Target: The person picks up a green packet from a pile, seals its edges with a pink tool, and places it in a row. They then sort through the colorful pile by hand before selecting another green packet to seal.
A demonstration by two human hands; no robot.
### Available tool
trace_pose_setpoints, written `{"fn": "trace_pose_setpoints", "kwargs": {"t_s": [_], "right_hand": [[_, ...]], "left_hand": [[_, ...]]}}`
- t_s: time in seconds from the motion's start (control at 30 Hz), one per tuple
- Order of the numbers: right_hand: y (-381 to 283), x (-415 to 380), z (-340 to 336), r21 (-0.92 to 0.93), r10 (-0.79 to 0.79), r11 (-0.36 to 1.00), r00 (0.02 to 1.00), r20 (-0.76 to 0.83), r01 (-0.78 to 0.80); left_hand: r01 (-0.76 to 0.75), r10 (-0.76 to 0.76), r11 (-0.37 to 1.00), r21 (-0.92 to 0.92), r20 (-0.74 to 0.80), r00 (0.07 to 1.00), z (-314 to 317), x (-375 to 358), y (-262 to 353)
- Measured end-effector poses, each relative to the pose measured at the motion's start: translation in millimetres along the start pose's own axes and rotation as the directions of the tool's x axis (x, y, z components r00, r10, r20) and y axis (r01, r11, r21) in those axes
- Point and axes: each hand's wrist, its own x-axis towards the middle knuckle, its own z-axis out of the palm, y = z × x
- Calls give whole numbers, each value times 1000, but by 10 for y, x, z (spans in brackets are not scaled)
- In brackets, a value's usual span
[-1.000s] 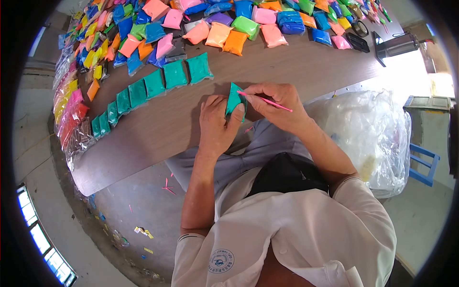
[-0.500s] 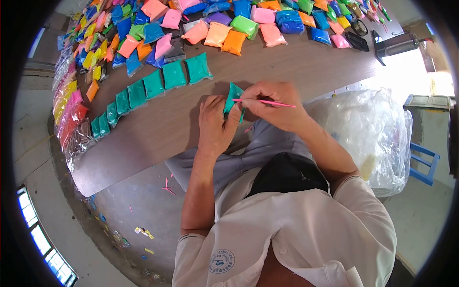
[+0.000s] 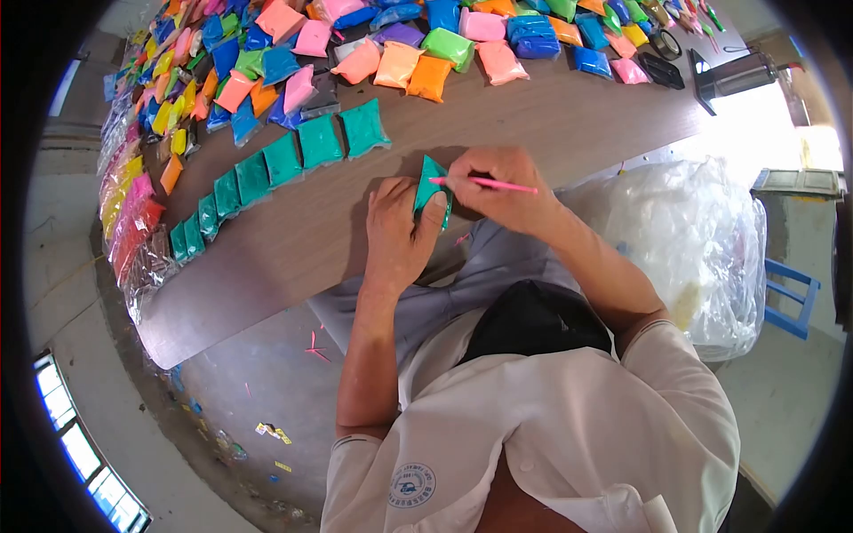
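My left hand (image 3: 397, 229) grips a green packet (image 3: 430, 184) between thumb and fingers at the table's near edge. Part of the packet is hidden behind the thumb. In my right hand (image 3: 503, 188) is a thin pink stick (image 3: 505, 185), pinched in closed fingers, with its tip against the packet's face. To the left, a row of several green packets (image 3: 321, 139) lies along the table, from large ones near my hands to small ones at the far left.
Many coloured packets (image 3: 400, 64) cover the back of the brown table (image 3: 533, 115). A black tape roll (image 3: 665, 44) and a dark clamp-like device (image 3: 742, 75) are at the back right. A large clear plastic bag (image 3: 693, 258) bulges beside my right arm; a blue stool (image 3: 791, 298) stands behind it.
My right hand has shifted slightly left and the pink stick now lies at a flatter angle, its tip a little lower on the packet. My left hand keeps its hold.
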Motion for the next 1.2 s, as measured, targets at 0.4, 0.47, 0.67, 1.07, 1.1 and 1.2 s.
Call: {"fn": "trace_pose_setpoints", "kwargs": {"t_s": [0.4,0.47,0.67,1.07,1.1,1.2], "right_hand": [[81,24,34,-129,-225,966,974,6,224],[145,4,35,-112,-184,977,983,-11,181],[115,-4,6,-282,-337,905,941,-12,320],[113,-58,84,-333,-357,893,928,-112,303],[126,-43,65,-348,-337,896,934,-123,277],[152,0,3,-363,-295,903,945,-140,229]], "left_hand": [[-22,22,1000,7,48,999,-48,7,-35],[-22,20,999,30,44,999,-31,14,-26],[19,-20,1000,17,71,997,-47,16,-14],[0,-3,998,62,54,999,-11,11,-10],[8,-11,998,61,44,999,-4,15,-8],[22,-24,998,56,29,999,-3,13,-5]]}}
